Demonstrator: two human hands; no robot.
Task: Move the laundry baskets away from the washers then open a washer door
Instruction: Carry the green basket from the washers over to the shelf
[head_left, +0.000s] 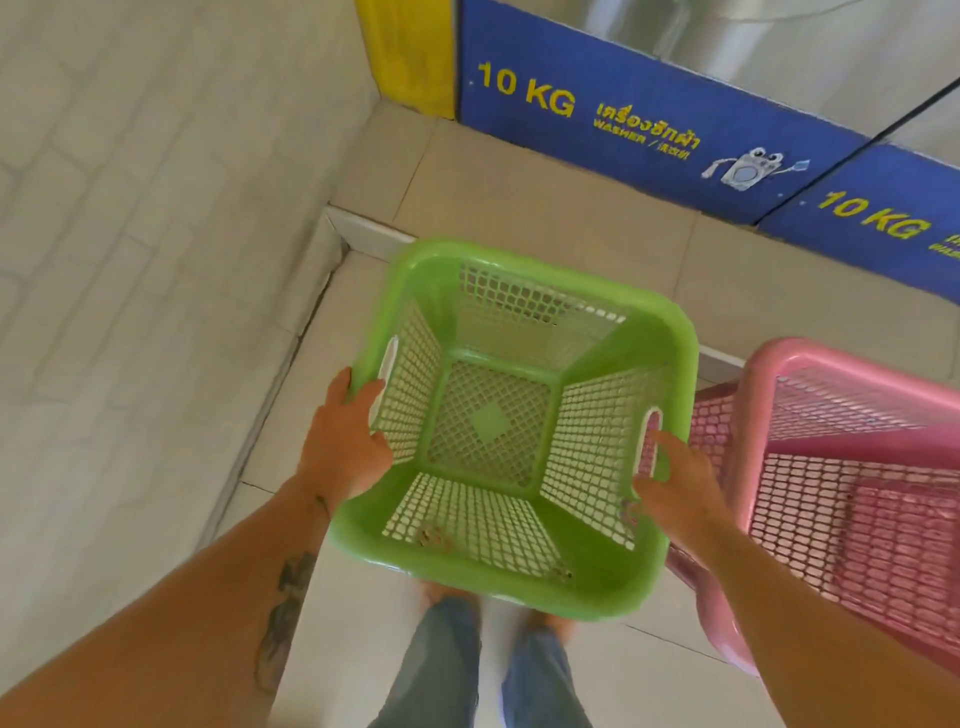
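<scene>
A green plastic laundry basket (519, 587) with mesh walls is held in front of me, empty, above the floor. My left hand (345, 441) grips its left rim beside the handle slot. On the right rim, my right hand (675, 486) holds it with fingers at that side's handle slot. A pink laundry basket (852, 499) stands on the floor just to the right, touching or almost touching the green one. The washers (779, 57) rise at the top right on blue bases marked "10 KG"; their doors are out of view.
A raised tiled step (519, 192) runs in front of the washers. A light brick-pattern wall (130, 208) closes the left side, with a yellow panel (410, 52) in the corner. My legs and feet (483, 670) stand on pale floor tiles below the basket.
</scene>
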